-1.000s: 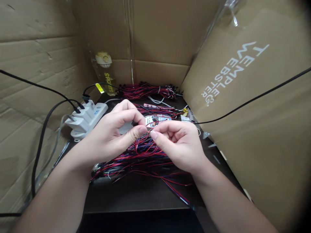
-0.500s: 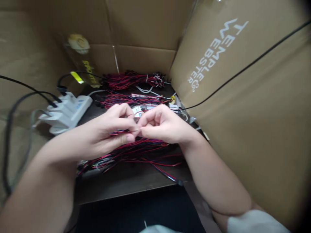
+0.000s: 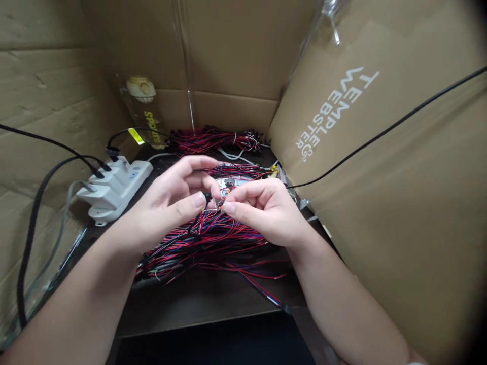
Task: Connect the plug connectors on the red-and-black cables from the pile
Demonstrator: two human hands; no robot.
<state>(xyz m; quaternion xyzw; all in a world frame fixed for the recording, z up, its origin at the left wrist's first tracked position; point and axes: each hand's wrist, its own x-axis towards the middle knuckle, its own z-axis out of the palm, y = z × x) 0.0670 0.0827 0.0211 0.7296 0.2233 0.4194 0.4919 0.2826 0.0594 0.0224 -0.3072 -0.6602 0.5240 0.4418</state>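
Note:
My left hand and my right hand meet over a loose pile of red, black and blue wires on a dark table. The left thumb and forefinger pinch a small black connector at the end of a thin wire. My right hand's fingers are curled, and its thumb and forefinger pinch the same wire right next to the connector. A second tied bundle of red and black wires lies at the back of the table.
A white power strip with black plugs and cables sits at the left. A clear bottle with yellow lettering stands at the back left. Cardboard walls close in the table on three sides. A black cable crosses the right wall.
The camera has swung back and up. My hands stay together over the wire pile; the left fingers have opened slightly, showing the black connector between thumb and forefinger.

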